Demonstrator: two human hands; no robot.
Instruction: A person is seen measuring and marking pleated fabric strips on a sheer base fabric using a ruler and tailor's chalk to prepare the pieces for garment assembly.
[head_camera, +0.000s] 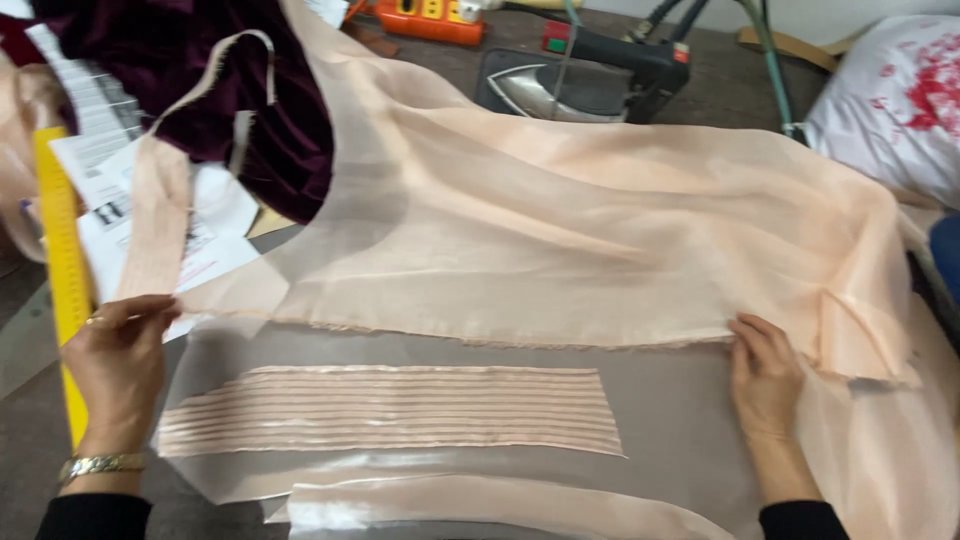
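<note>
Peach sheer fabric (560, 230): lying spread across most of the grey worktable (670, 410), rippling in long soft folds, frayed raw edge running between both hands.
Weight and hand: judging very light, limp, see-through where single-layered; likely slippery and quick to shift or snag along the frayed edge.
Left hand (115, 365): pinching the fabric's left corner between thumb and fingertips, fingers closed on the cloth, just beside the yellow ruler (62, 270).
Right hand (765, 375): resting flat at the raw edge on the right, fingers together and extended, pressing or pinching the edge; not clear enough for telling whether cloth is actually gripped.
Hold points: judging best taken at the edge corners, spread wide, keeping light tension so the weave stays square; mid-panel grabbing probably dragging and distorting it.
Cut strips (390, 410): lying flat side by side in a neat bank below the raw edge, apart from it, between the two hands.
Loose strip (150, 215): trailing upward from the left corner over the dark velvet cloth (200, 70) and printed papers (110, 190).
Folded band (480, 500): lying nearest the camera, below the strips.
Iron (590, 80): sitting at the far side, well apart from both hands.
White floral cloth (900, 100): bunched at far right.
</note>
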